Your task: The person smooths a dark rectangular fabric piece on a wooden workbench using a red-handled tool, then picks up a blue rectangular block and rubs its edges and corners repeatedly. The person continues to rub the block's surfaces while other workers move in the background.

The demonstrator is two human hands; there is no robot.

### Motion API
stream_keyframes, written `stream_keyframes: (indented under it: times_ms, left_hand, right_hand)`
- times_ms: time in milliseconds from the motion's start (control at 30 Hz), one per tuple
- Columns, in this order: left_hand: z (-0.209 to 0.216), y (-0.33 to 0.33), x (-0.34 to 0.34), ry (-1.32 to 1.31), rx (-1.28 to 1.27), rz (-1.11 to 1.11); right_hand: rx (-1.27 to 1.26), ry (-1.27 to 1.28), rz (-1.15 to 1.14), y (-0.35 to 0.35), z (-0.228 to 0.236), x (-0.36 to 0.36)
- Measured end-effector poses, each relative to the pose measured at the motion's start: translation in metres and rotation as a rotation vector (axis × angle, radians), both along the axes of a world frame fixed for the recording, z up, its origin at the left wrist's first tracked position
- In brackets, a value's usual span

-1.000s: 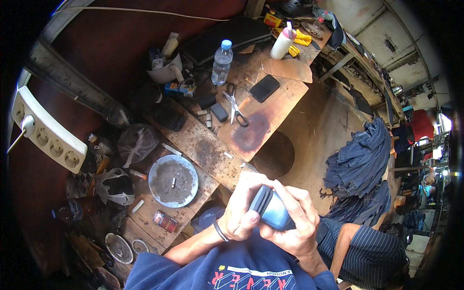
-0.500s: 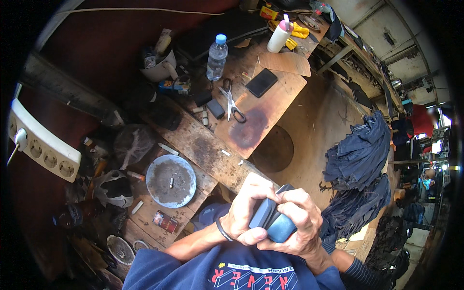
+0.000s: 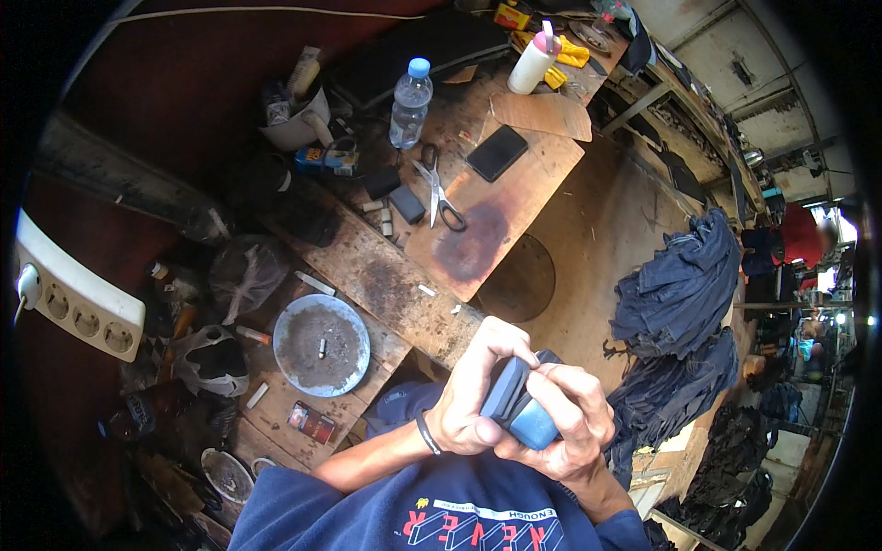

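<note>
In front of my chest, both hands are closed around a small dark block-shaped object. My left hand (image 3: 480, 397) grips a dark slate-grey, slab-like part (image 3: 505, 387) with bevelled edges, its thumb near the lower end. The fingers of my right hand (image 3: 577, 418) curl over a smooth, rounded blue part (image 3: 533, 424) right beside it. Whether the two parts are joined or only pressed together cannot be told, since fingers cover much of both.
Scissors (image 3: 439, 195), a black phone (image 3: 497, 154), a grey block (image 3: 407, 204) and a water bottle (image 3: 411, 106) are on the wooden table. A blue-rimmed ash dish (image 3: 366, 354) is at left. Dark cloth (image 3: 680, 285) is heaped at right; a power strip (image 3: 73, 298) hangs far left.
The slate-grey part has tilted more upright between my hands. A striped sleeve with a bare elbow beside my right arm is gone from view. The whole view has shifted slightly.
</note>
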State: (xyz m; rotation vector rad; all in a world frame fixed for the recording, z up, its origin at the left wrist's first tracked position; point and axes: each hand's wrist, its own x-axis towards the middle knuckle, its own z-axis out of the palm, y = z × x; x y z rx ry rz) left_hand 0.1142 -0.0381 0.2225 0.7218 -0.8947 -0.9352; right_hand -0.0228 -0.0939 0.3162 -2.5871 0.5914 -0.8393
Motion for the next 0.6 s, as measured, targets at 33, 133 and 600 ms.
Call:
stream_keyframes:
  times_ms: [33,133,600]
  left_hand:
    - [0.000,0.000,0.000,0.000,0.002,-0.015]
    - [-0.001,-0.001,0.000,0.049,-0.020,-0.032]
    - [-0.004,-0.008,-0.011,0.167,-0.142,0.169]
  right_hand:
    - [0.015,0.005,0.015,-0.001,-0.001,-0.001]
    - [0.048,0.019,0.038,-0.003,-0.002,-0.004]
    - [0.046,-0.053,0.001,0.000,-0.007,-0.001]
